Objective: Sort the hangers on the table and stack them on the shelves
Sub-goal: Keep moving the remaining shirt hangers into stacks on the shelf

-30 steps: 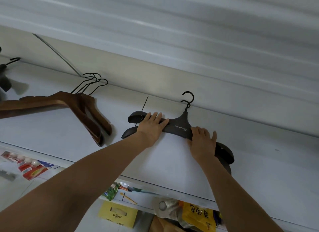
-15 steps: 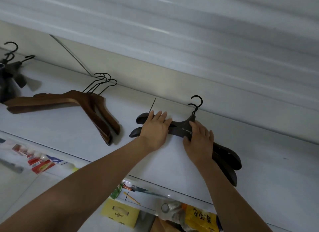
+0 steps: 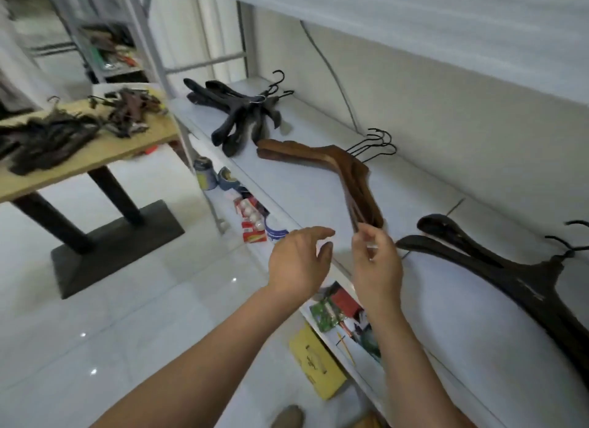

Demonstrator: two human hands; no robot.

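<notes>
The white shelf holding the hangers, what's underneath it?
Below the white shelf I can see two cans, red packs and a yellow box. Anything farther back is covered by the shelf board.

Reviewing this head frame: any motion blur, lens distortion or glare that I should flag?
Head view: motion blur smears the left hand, the right hand and the hanger pile on the table. The wide-angle perspective slants the shelf. Small glare spots dot the glossy floor. The light is soft and the shadows are faint.
</notes>
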